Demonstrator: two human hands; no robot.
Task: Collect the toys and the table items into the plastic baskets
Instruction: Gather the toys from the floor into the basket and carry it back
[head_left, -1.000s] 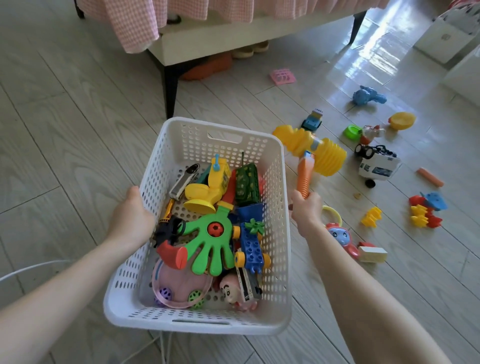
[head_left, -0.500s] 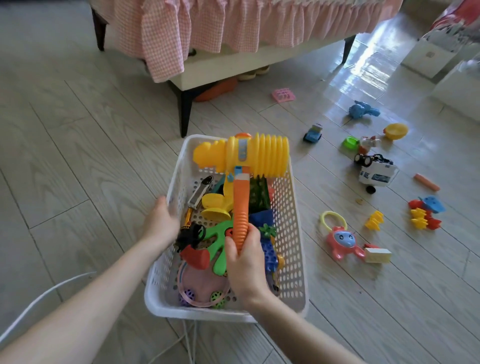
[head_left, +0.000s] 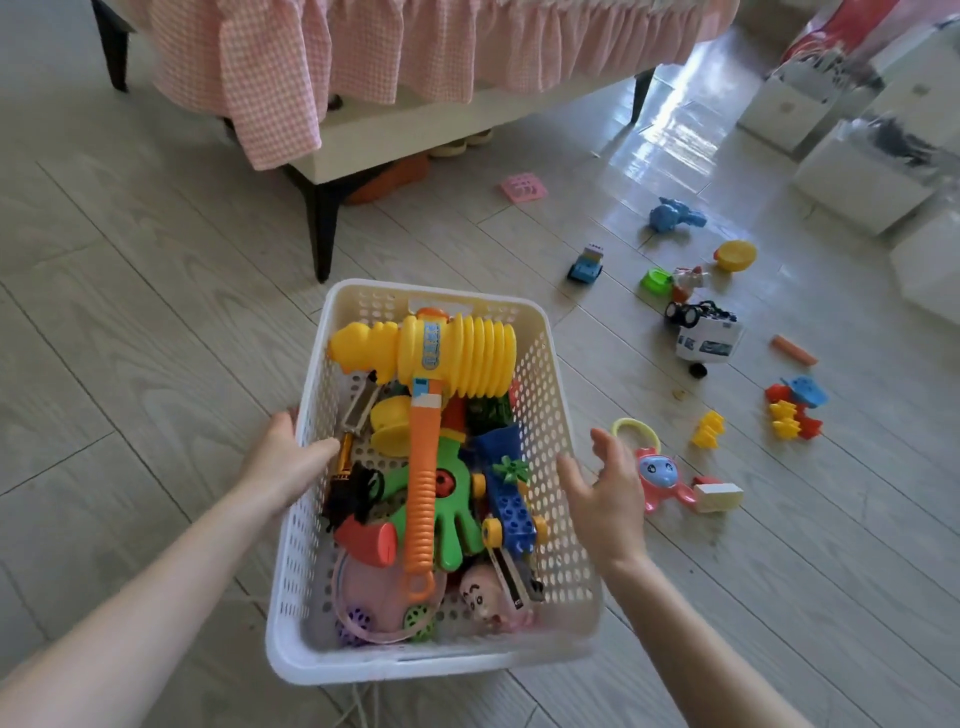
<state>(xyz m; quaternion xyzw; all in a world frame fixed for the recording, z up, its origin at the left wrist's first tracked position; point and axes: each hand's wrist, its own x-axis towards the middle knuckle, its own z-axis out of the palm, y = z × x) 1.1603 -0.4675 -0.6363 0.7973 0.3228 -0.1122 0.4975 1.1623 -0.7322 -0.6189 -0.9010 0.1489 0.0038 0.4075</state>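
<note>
A white plastic basket (head_left: 566, 525) sits on the floor, filled with several toys. The yellow squeaky hammer (head_left: 436, 353) with an orange handle lies on top of them, head at the far end. My left hand (head_left: 283, 462) grips the basket's left rim. My right hand (head_left: 605, 496) hovers open just outside the right wall, holding nothing. To its right on the floor lies a pink rattle (head_left: 657, 473) with a yellow ring, beside a white block (head_left: 719, 497).
More toys are scattered on the floor to the right: a white toy van (head_left: 706, 338), yellow and red gear pieces (head_left: 789, 415), a small blue car (head_left: 587, 265), a blue figure (head_left: 675, 215). A bed leg (head_left: 322, 234) stands behind the basket. White boxes (head_left: 862, 182) sit far right.
My right hand carried the yellow hammer from the floor over the basket, laid it on the toys, let go and moved out to the right. The left hand kept hold of the rim.
</note>
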